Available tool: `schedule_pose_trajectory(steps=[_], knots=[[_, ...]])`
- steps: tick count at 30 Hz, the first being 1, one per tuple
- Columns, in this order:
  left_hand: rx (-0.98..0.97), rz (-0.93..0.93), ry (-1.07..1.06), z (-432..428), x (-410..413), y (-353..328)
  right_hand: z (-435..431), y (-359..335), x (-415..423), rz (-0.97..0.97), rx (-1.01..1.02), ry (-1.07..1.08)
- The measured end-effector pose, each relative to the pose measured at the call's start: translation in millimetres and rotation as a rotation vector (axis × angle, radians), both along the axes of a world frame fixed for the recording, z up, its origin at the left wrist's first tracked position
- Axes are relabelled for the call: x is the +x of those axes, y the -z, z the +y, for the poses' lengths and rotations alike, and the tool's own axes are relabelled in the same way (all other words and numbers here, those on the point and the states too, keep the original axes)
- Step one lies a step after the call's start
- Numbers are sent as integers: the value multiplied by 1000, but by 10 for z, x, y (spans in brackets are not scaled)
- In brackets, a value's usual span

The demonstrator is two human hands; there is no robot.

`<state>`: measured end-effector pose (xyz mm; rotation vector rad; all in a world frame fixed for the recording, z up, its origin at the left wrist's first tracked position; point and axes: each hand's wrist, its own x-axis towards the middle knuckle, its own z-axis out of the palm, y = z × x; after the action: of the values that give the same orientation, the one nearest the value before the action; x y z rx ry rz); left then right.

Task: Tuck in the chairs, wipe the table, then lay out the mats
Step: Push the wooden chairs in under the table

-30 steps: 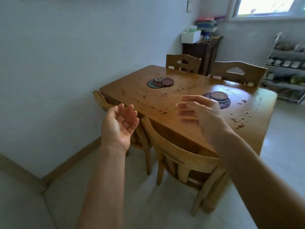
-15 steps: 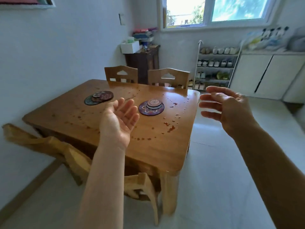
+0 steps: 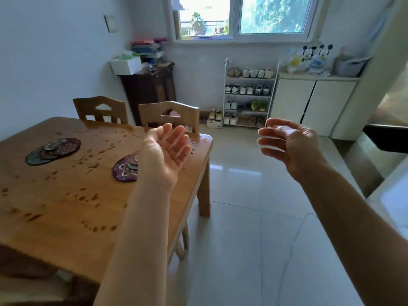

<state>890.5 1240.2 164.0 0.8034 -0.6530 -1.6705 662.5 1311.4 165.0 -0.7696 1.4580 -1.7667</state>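
The wooden table (image 3: 66, 208) fills the left of the view, its top speckled with dark spots and crumbs. Two stacks of round patterned mats lie on it: one far left (image 3: 53, 151), one (image 3: 124, 171) partly hidden behind my left wrist. Two chairs stand at the far side, one on the left (image 3: 100, 109) and one on the right (image 3: 169, 114). My left hand (image 3: 165, 151) hovers palm-up over the table's right part, fingers apart, empty. My right hand (image 3: 289, 144) hangs over the floor right of the table, fingers loosely curled, holding nothing.
A dark cabinet (image 3: 150, 91) with a white box stands in the far corner. A shoe rack (image 3: 248, 96) and white cupboards (image 3: 311, 104) line the back wall under the window. Glossy tiled floor (image 3: 242, 239) spreads right of the table. A chair seat shows at bottom left (image 3: 33, 290).
The view has swung right around the table's corner; the near chairs dropped out of sight. My right hand moved off the table to over the floor. Both hands stay empty.
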Motion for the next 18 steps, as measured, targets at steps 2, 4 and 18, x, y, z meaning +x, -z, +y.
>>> schedule_pose_trajectory(steps=[2, 4, 18], knots=[[8, -3, -3, -219, -272, -11, -223, -7, -240, -15, -16, 5], [3, -5, -7, -431, -483, -12, -461, -13, -411, -20, -36, 1], [36, 30, -84, -2882, -2041, 23, -3096, -33, -1792, -82, -51, -84]])
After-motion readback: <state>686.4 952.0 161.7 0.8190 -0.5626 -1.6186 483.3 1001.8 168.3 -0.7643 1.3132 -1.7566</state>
